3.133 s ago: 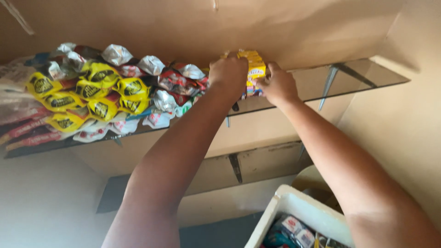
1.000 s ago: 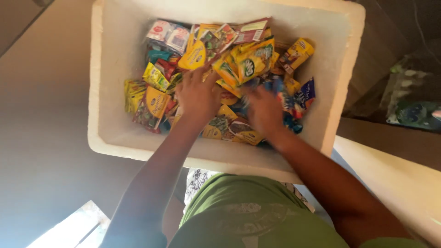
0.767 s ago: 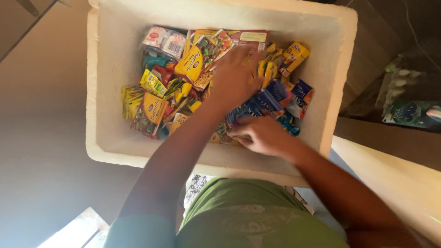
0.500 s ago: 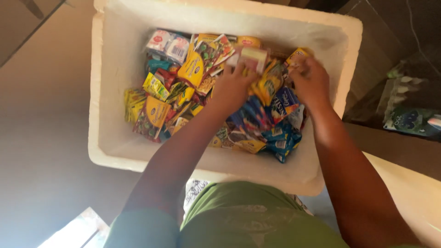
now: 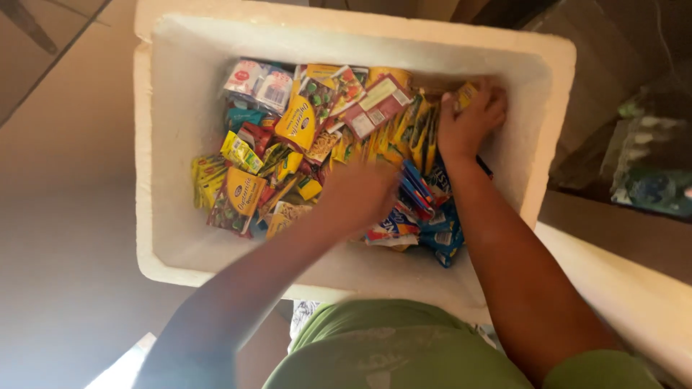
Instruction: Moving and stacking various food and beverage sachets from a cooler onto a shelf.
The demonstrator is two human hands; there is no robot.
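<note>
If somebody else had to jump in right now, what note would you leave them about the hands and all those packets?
Left hand: down among the packets in the middle of the white foam box, blurred; grip unclear.
Right hand: at the box's far right corner, fingers on a yellow packet.
Packets: yellow, red and blue sachets piled loose, all inside the box.
Done: none lifted clear.
Left: the whole pile remains in the box.

One white foam box (image 5: 173, 144) holds dozens of small packets (image 5: 317, 137), too many and too overlapped to count exactly: mostly yellow ones, several blue ones (image 5: 425, 209) near its right wall, two white-and-red ones (image 5: 258, 81) at its far left corner.
</note>
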